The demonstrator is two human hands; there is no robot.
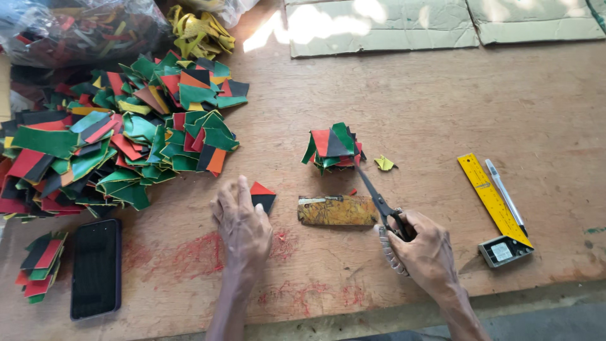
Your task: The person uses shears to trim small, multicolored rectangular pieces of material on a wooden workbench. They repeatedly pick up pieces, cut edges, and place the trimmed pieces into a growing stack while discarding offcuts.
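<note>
Now, by part:
Left hand (242, 222): flat on the table (442, 113), palm down, fingers spread open, gripping nothing; fingertips touching a small red-and-black patch (262, 196).
Right hand (424, 249): closed around the scissors (384, 208) handles, resting on the table near its front edge.
Scissors: blades shut or nearly so, pointing up and left toward the small stack (333, 148), tip just below it.
Patch: flat on the wood, just left of the block (338, 210), red half above, black below.
Block: worn yellowish-brown bar lying between the hands, just left of the blades.
Small stack: red, green and black pieces heaped above the block; yellow scrap (384, 163) just to its right.
Big pile (120, 139): same colours, spread across the left of the table.
Phone (96, 268): dark, face up, lower left; another small stack (40, 265) just left of it.
Ruler (492, 199): yellow, at the right, with a pen (504, 192) beside it.
Bags (76, 28): clear, holding more scraps, top left.
Cardboard (379, 25): flattened sheets along the far edge.
</note>
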